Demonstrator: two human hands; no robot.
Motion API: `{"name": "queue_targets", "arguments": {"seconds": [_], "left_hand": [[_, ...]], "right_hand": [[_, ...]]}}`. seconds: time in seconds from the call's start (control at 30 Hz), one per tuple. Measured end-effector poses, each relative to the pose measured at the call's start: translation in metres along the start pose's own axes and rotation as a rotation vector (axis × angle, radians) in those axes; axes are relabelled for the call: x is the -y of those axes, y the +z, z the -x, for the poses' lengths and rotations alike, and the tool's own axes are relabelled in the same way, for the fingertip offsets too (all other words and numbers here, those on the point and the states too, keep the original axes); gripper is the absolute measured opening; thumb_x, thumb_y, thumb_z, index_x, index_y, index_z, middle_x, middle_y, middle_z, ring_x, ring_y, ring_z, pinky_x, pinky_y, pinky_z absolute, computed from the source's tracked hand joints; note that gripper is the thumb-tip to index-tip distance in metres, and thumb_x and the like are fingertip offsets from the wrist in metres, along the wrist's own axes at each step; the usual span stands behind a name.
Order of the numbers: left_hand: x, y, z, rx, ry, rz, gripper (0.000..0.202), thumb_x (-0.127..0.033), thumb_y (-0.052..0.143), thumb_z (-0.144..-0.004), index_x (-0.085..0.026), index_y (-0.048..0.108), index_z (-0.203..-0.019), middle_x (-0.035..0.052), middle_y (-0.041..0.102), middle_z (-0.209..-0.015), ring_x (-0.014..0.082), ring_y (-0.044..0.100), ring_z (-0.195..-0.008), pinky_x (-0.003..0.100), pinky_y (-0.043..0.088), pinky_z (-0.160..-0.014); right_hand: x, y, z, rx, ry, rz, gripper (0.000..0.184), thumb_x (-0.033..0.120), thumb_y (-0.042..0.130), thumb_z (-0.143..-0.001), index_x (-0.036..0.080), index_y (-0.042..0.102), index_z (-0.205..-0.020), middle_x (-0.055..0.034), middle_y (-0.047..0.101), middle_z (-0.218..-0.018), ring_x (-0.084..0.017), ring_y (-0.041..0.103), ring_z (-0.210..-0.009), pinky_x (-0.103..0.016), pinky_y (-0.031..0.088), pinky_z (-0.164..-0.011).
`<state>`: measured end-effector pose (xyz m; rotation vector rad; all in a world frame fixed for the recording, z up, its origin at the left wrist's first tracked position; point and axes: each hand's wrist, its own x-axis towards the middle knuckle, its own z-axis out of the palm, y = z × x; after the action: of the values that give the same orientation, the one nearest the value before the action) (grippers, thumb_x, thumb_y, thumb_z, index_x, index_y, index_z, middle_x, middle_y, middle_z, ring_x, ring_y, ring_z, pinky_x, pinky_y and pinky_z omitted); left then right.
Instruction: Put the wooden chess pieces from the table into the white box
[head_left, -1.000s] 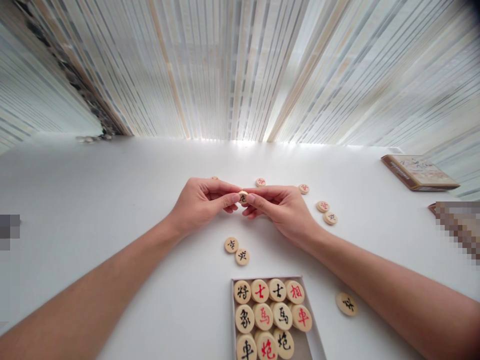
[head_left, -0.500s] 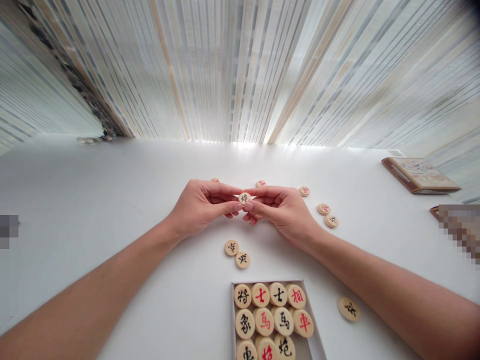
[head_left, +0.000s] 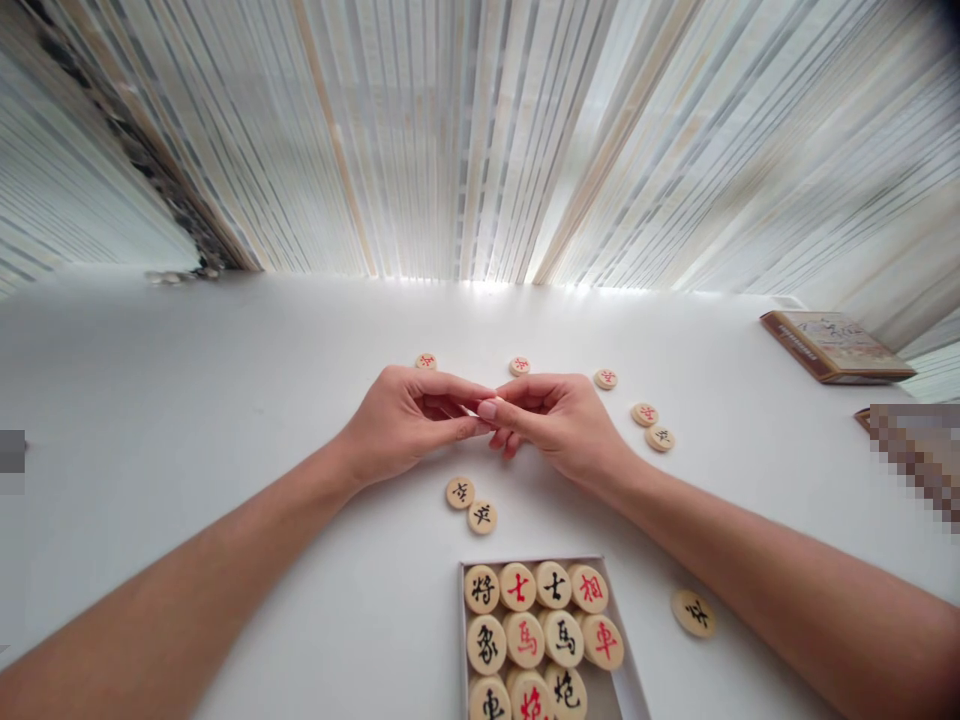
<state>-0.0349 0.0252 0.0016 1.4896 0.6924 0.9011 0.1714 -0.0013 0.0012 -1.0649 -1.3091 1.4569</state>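
Observation:
My left hand (head_left: 397,420) and my right hand (head_left: 574,425) meet above the white table, fingertips pinched together around a wooden Chinese chess piece. Fingers now cover nearly all of that piece. Nearer to me, below the hands, two loose pieces with black characters, a left one (head_left: 460,492) and a right one (head_left: 482,517), lie touching. Closer still is an open box (head_left: 632,655) holding rows of round pieces with red and black characters; a gap shows at the right of its third row.
Red-marked pieces lie beyond the hands: one at left (head_left: 426,361), one in the middle (head_left: 519,366), one at right (head_left: 606,379). A red piece (head_left: 645,414) touches a black one (head_left: 660,437). Another black piece (head_left: 694,613) lies by my right forearm. A flat box (head_left: 840,345) sits far right.
The held piece showed its black character between my fingertips; now it is turned and mostly hidden. My fingers have drawn closer and overlap. The view has shifted slightly.

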Motion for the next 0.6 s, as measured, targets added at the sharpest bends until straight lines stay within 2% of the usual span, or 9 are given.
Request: {"name": "queue_targets", "arguments": {"seconds": [0.13,0.27,0.43,0.6], "left_hand": [[-0.0016,-0.0001,-0.0005,-0.049,-0.048,-0.015,0.025,-0.022,0.092,-0.077,-0.017,0.087,-0.101,0.0076,0.086,-0.091,0.0215,0.083,-0.085,0.027,0.070,-0.079],[-0.0015,-0.0007,-0.0011,-0.090,-0.085,-0.019,0.031,-0.028,0.094,-0.076,-0.017,0.087,-0.104,0.0073,0.085,-0.089,0.0207,0.082,-0.081,0.027,0.070,-0.074],[-0.0019,-0.0013,-0.0018,-0.133,-0.094,-0.018,0.038,-0.032,0.097,-0.072,-0.014,0.086,-0.105,0.0078,0.084,-0.085,0.0197,0.081,-0.076,0.028,0.071,-0.070],[-0.0018,-0.0017,-0.0018,-0.119,-0.084,-0.007,0.035,-0.031,0.096,-0.074,-0.014,0.087,-0.103,0.0087,0.085,-0.089,0.0192,0.081,-0.076,0.027,0.070,-0.070]], "right_hand": [[-0.0021,-0.0010,-0.0010,0.027,-0.002,-0.020,0.033,0.048,0.091,-0.080,0.017,0.087,-0.093,-0.0068,0.080,-0.077,-0.015,0.073,-0.064,-0.025,0.062,-0.058],[-0.0057,-0.0035,-0.0023,0.051,0.007,-0.089,0.033,0.048,0.087,-0.086,0.018,0.088,-0.100,-0.0080,0.081,-0.081,-0.015,0.073,-0.067,-0.027,0.062,-0.061],[-0.0065,-0.0059,-0.0022,0.071,-0.007,-0.116,0.037,0.041,0.090,-0.083,0.020,0.086,-0.114,-0.0071,0.081,-0.085,-0.014,0.072,-0.070,-0.026,0.061,-0.064],[-0.0020,-0.0042,-0.0016,0.062,-0.028,-0.030,0.044,0.041,0.093,-0.079,0.019,0.085,-0.116,-0.0065,0.081,-0.083,-0.014,0.069,-0.069,-0.029,0.060,-0.064]]}}
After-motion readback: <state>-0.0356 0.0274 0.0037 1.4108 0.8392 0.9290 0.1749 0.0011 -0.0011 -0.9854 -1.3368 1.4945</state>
